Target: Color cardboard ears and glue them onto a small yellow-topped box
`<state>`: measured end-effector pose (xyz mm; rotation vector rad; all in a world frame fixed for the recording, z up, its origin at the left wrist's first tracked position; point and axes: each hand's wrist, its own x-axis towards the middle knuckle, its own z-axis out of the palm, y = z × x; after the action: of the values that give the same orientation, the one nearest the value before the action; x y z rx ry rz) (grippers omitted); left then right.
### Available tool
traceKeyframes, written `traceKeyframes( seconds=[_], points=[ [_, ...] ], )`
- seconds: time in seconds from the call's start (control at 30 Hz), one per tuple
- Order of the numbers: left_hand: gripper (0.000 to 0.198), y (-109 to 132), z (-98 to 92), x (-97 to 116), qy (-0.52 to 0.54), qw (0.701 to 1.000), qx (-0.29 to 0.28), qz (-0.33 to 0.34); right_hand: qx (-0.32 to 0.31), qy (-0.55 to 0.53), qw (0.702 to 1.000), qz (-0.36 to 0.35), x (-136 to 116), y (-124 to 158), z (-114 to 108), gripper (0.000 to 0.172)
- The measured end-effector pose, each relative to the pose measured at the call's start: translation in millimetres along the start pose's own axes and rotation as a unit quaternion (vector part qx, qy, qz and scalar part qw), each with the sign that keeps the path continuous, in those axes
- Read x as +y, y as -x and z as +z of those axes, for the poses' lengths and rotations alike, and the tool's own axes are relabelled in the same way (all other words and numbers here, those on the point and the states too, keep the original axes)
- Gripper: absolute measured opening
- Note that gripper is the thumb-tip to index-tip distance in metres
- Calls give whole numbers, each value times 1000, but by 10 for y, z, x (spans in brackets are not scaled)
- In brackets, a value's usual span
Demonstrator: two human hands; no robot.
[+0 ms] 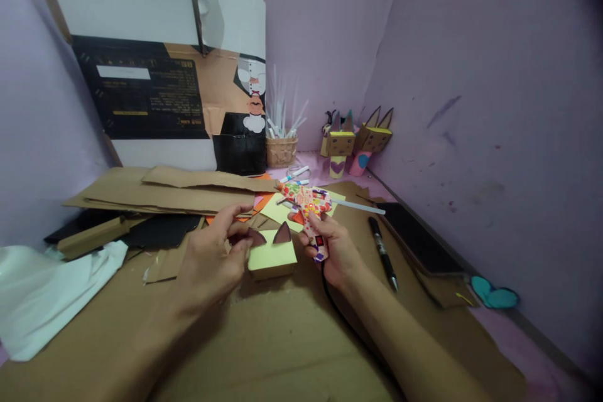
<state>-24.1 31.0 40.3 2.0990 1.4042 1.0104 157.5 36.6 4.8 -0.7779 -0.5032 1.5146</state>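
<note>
A small cardboard box (272, 257) with a yellow-green top sits on the brown cardboard sheet, two dark pointed ears on its top. The left ear (257, 237) is pinched between the thumb and fingers of my left hand (214, 257); the right ear (282, 233) stands free. My right hand (336, 248) is wrapped round the handle of a flower-patterned glue gun (308, 201), just right of the box. A translucent glue stick (358, 206) sticks out of the gun's back, and its nozzle points left above the box.
Cardboard pieces (188, 191) lie behind my left hand, a white bag (51, 295) at far left. A pen (384, 254) and a dark flat piece (419, 239) are at right. Behind stand a basket (281, 152) of glue sticks and cardboard figures (340, 144). The gun's black cord (346, 320) runs toward the front.
</note>
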Motion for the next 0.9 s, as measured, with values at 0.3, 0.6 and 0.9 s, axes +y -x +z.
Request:
traceKeyframes(
  seconds=[0.3,0.6,0.9],
  points=[
    [42,3,-13,15,-18,1000,-2,16,-1,-5,1000,3,5,8,-6,18],
    [40,6,-6,33,-33,999,0,37,-3,3,1000,1,5,0,-6,21],
    [39,-4,5,25,-30,999,-2,35,-3,5,1000,3,13,-2,0,20]
  ],
)
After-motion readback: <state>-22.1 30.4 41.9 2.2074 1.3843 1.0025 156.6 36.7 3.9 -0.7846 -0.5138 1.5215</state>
